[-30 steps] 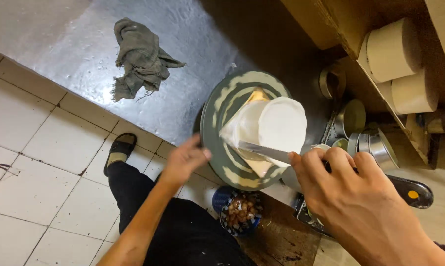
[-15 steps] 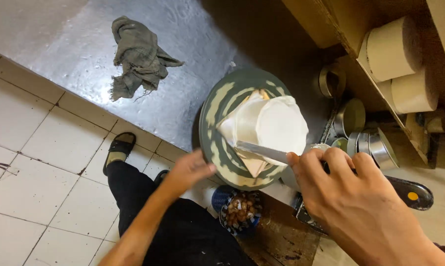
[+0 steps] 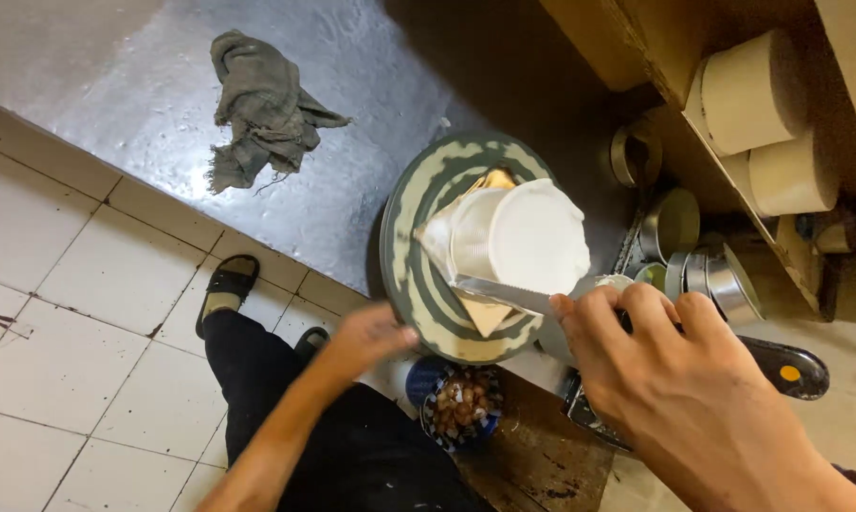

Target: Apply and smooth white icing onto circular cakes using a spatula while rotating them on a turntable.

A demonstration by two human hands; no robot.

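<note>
Cake (image 3: 518, 237) on the turntable (image 3: 428, 284) looks mostly iced; right hand (image 3: 674, 379) grips the knife (image 3: 504, 296) against it, left hand (image 3: 371, 337) open at the rim.

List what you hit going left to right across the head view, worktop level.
Grey rag → green-and-cream turntable → white frosted cake → metal tins → round white cakes on the shelf.

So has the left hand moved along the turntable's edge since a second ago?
Yes. The left hand has slid along the striped turntable rim toward the bowl of nuts, away from the grey rag.
</note>
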